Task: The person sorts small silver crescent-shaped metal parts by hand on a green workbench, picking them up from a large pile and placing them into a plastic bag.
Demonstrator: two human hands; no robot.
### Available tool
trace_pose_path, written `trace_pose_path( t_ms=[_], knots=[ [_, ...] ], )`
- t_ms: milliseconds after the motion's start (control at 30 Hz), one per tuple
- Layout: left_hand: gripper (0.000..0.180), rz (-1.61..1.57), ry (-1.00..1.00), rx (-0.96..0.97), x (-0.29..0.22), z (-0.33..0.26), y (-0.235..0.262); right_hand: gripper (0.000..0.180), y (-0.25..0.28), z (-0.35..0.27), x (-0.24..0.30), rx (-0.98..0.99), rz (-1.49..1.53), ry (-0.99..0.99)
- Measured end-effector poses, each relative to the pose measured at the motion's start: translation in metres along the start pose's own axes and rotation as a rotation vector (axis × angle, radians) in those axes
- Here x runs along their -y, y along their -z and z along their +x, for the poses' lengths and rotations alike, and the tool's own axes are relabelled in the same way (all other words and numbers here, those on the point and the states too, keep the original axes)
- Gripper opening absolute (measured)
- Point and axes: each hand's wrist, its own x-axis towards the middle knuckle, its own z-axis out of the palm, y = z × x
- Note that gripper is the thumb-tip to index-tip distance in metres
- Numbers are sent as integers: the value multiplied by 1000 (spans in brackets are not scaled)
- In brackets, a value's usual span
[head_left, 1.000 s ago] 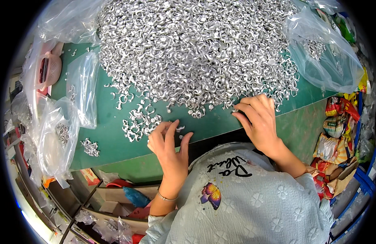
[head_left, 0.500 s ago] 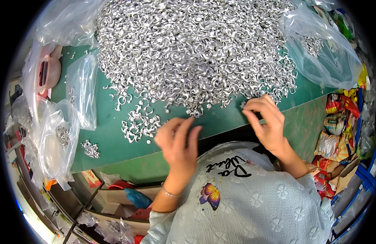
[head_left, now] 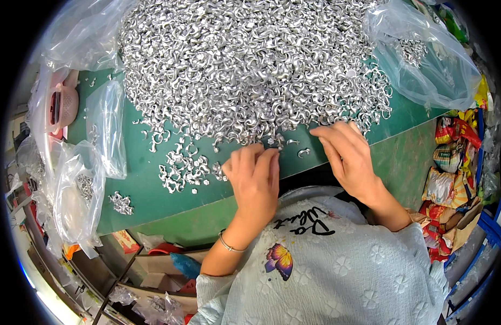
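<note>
A large heap of small curved silver metal pieces (head_left: 245, 70) covers the far part of the green tabletop (head_left: 147, 203). At its near edge, my left hand (head_left: 255, 176) is bent downward with its fingers curled together. Its fingertips are beside a few loose pieces, and whatever they pinch is hidden. My right hand (head_left: 348, 154) is farther right, fingers stretched toward the heap's front edge and thumb slightly apart; no piece shows in it. Between the hands lies a single loose piece (head_left: 303, 153). Left of my left hand is a smaller scattered group of pieces (head_left: 183, 169).
A little separate cluster of pieces (head_left: 121, 203) lies at the table's left front. Clear plastic bags (head_left: 107, 130) line the left side, near a pink basket (head_left: 69, 104). Another clear bag (head_left: 424, 70) holds pieces at the right. Colourful packages (head_left: 445, 184) are stacked beyond the right edge.
My left hand has moved right and slightly forward, its spread fingers now drawn together. My right hand has straightened its fingers leftward. A few loose pieces now show between the hands.
</note>
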Motion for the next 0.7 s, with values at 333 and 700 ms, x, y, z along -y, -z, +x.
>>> trace_pose_path(
  t_ms=[333,700],
  knots=[
    [28,32,72,19,0,-1,3,16,-5,-1,8,17,-34,-16],
    [27,51,106,80,-5,-1,13,15,-21,13,12,235,-225,105]
  ],
)
